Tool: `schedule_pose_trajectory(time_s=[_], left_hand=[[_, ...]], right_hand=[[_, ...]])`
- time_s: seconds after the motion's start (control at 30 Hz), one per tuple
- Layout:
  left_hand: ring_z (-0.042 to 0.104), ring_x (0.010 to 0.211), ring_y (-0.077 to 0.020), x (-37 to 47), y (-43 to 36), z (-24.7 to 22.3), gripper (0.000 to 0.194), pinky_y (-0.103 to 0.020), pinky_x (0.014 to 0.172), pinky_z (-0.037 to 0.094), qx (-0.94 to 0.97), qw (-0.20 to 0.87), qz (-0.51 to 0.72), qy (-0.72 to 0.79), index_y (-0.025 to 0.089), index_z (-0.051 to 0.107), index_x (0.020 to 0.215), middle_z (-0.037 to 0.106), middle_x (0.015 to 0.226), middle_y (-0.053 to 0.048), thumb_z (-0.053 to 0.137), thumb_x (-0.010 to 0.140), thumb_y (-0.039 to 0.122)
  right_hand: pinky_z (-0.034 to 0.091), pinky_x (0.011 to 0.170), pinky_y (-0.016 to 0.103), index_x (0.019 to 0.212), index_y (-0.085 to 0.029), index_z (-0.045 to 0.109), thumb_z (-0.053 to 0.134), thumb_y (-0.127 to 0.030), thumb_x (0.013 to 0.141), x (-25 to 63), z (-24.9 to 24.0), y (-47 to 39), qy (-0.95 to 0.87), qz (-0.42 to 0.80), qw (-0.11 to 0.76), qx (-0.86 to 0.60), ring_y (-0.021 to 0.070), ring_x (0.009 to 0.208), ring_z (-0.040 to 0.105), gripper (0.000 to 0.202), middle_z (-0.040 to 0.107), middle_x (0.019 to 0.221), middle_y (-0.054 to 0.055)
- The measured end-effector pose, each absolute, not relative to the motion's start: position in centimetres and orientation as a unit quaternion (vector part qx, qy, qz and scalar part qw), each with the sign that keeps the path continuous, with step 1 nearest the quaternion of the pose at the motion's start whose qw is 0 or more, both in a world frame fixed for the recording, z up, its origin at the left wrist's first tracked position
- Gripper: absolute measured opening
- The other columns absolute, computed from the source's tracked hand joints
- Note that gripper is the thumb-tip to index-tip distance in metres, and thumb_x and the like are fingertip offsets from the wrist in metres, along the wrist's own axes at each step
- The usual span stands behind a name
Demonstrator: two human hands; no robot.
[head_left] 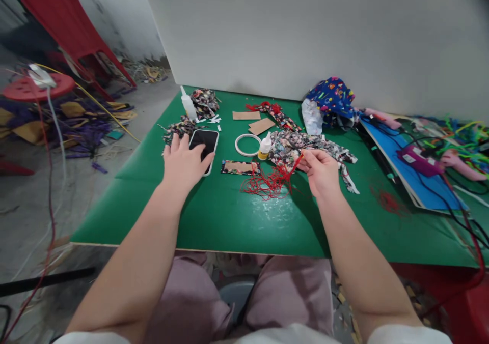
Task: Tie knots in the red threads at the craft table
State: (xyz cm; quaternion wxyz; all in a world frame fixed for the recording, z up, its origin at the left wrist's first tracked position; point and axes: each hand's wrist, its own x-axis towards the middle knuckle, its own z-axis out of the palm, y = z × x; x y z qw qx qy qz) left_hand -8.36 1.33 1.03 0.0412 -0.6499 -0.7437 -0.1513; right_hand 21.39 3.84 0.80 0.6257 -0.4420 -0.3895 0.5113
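My left hand (182,162) lies spread over the left edge of a smartphone (208,143) with a dark screen, fingers apart, beside a bunch of flowered fabric (182,127). My right hand (319,170) pinches the upper end of a bundle of red threads (267,183), whose loose tangle rests on the green table. Left of the tangle is a flat flowered piece (240,168) with a brown card strip on it. A small yellow-labelled glue bottle (264,148) stands between a white tape ring (237,145) and a heap of flowered fabric strips (294,143).
Brown card pieces (246,115) and a taller white bottle (188,105) lie toward the back of the green table (244,227). A blue patterned cloth (332,99), a blue folder (408,166) and pink glue guns with cables occupy the right. A grey panel (305,33) rises behind.
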Motion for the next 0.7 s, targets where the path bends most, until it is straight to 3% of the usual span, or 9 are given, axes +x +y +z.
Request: schedule_pose_trajectory(time_s=[0.27,0.43,0.57,0.7], left_hand=[[0.022,0.134,-0.0369,-8.1,0.5,0.2,0.048,-0.057,0.104,0.020,-0.662,0.061,-0.121,-0.737,0.018,0.060,0.116,0.035,0.142,-0.015,0.036,0.087,0.048],[0.025,0.133,-0.0358,-8.2,0.5,0.9,0.045,-0.054,0.104,0.022,-0.671,0.056,-0.192,-0.714,0.016,0.059,0.116,0.038,0.139,-0.016,0.040,0.086,0.045],[0.050,0.108,-0.0285,-6.1,0.2,2.1,0.039,-0.044,0.094,0.035,-0.710,0.006,-0.195,-0.676,0.017,0.064,0.104,0.061,0.109,-0.013,0.041,0.087,0.043],[0.058,0.085,-0.0265,-2.1,-0.6,2.4,0.049,-0.037,0.075,0.042,-0.790,-0.034,-0.100,-0.604,0.016,0.066,0.089,0.065,0.084,-0.012,0.038,0.085,0.056]], right_hand=[[0.052,0.050,0.017,0.066,-0.018,0.066,0.077,-0.028,0.059,21.4,0.6,3.9,-0.400,0.497,0.618,-0.460,0.0072,0.050,0.060,0.017,0.064,0.055,-0.004],[0.051,0.051,0.018,0.068,-0.017,0.065,0.076,-0.030,0.061,21.4,0.5,3.9,-0.412,0.500,0.603,-0.465,0.0075,0.052,0.059,0.018,0.063,0.055,-0.004],[0.048,0.046,0.019,0.066,-0.018,0.064,0.076,-0.030,0.059,21.8,0.9,3.7,-0.426,0.506,0.594,-0.458,0.0077,0.048,0.056,0.019,0.061,0.053,-0.004],[0.042,0.040,0.018,0.066,-0.019,0.065,0.077,-0.030,0.058,22.1,2.0,3.3,-0.457,0.520,0.569,-0.444,0.0070,0.044,0.053,0.018,0.056,0.050,-0.005]])
